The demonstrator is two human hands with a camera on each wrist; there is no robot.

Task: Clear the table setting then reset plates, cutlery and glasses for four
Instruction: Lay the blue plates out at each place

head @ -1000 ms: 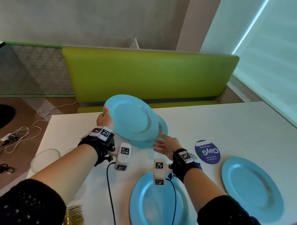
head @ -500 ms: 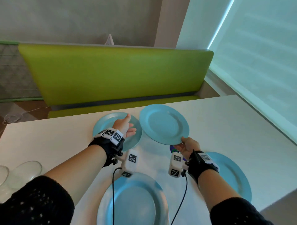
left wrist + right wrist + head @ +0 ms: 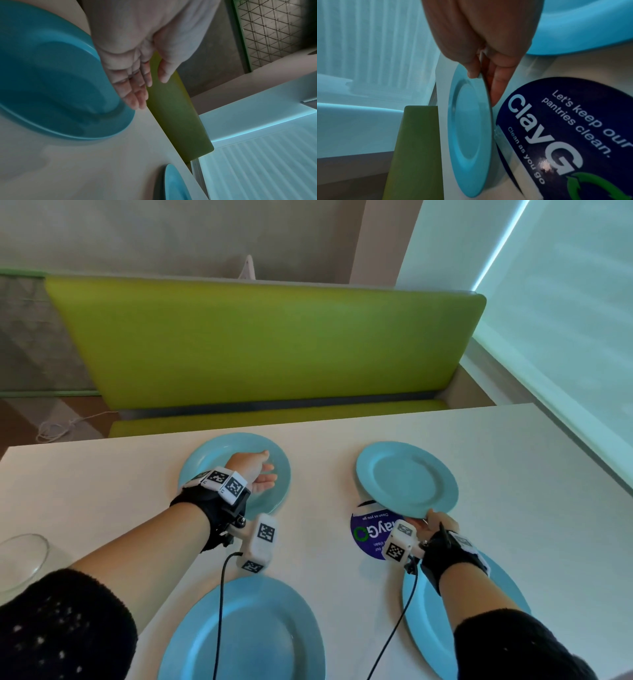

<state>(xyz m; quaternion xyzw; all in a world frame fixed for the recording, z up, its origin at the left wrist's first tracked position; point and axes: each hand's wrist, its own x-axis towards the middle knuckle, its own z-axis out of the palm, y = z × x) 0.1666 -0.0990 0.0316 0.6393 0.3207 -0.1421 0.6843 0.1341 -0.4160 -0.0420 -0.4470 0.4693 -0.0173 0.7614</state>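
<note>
Several light-blue plates are on the white table (image 3: 513,467). My right hand (image 3: 432,521) pinches the near rim of the far-right plate (image 3: 407,478), thumb on top and fingers beneath (image 3: 494,86); the plate (image 3: 469,135) is tilted above the table. My left hand (image 3: 258,472) hovers open, fingers straight, over the far-left plate (image 3: 212,453), which lies flat; in the left wrist view the hand (image 3: 137,83) holds nothing beside that plate (image 3: 56,83). Two more plates lie near me: one front centre (image 3: 253,635), one front right (image 3: 428,621) under my right forearm.
A round dark-blue sticker (image 3: 371,534) lies on the table under the held plate. A clear glass (image 3: 20,559) stands at the table's left edge. A green bench (image 3: 260,344) runs along the far side and a window blind (image 3: 565,320) along the right.
My left hand passed the top plate to my right hand, which carried it rightward to the far-right spot. My left hand let go and now hovers over the plate left behind.
</note>
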